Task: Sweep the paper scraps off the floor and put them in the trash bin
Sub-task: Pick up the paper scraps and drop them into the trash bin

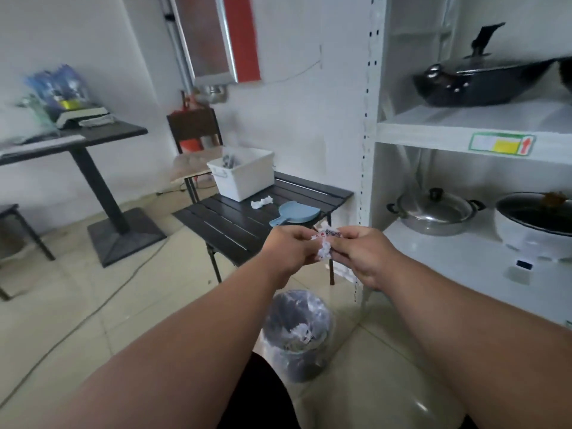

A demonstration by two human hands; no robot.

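Nearest me I've got both forearms stretched out over the pale tiled floor (71, 308), and right below them sits the round dark trash bin with a clear plastic liner (298, 334), white scraps showing inside it. Just above the bin my left hand (292, 247) and right hand (360, 253) meet, fingers of both curled in and pinching the same crumpled wad of white paper scraps with red and blue print (325, 244); it's bunched tight between the fingertips, held in the air above the bin's mouth. Past the hands I see the low black slatted metal table (235, 221), its leg and edge standing between me and the far wall. On it lies a light blue plastic dustpan (292, 213), beside that a small white crumpled paper scrap (262, 202), then a white rectangular plastic tub (243, 174). To my right the white metal shelving unit (458, 140) crowds close, holding a steel lidded pot (433, 212) and, higher up, a black lidded wok (492, 85). Far left, a dark pedestal table (102, 168) with blurred clutter on top
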